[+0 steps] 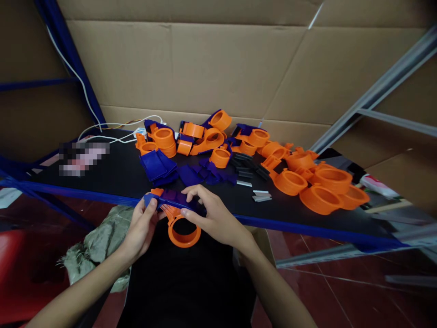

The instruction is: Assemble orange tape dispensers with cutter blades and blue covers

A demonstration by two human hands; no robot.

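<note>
Head view: left hand (142, 224) and right hand (212, 217), both closed, grip one orange-and-blue dispenser (177, 218) at the desk's (112, 177) near edge. Three large orange rings (321, 187) sit right; two metal blades (261, 196) near centre.

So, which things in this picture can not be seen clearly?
Head view:
- Blue plastic piece: both hands, left hand and right hand, cover its middle and ends.
- Orange ring part: its top is hidden under the fingers.
- Object on the table's left: blurred out.
- Bottle at right: partly behind orange rings.
</note>
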